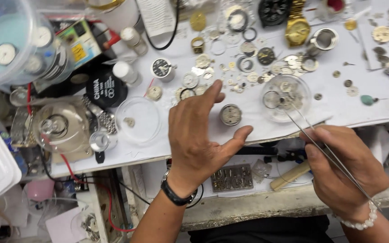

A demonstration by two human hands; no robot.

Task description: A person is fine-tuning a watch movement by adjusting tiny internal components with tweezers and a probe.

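While the left hand (199, 139) hovers open, fingers spread, beside a round metal watch movement (230, 114) near the workbench's (338, 108) front edge.
The right hand (345, 168) pinches slim steel tweezers (320, 139), tips inside a clear glass dish (286, 97) of tiny parts.

Tweezer tips (283, 101) blurred inside clear dish (286, 98); loose watch parts (230, 74) too small to tell; plastic tub (5, 40) cut by left edge.

L hand (199, 135) open, fingers spread, thumb out to the right, palm down, dark band on wrist. R hand (343, 166) pinched shut, knuckles up, bead bracelet on wrist.
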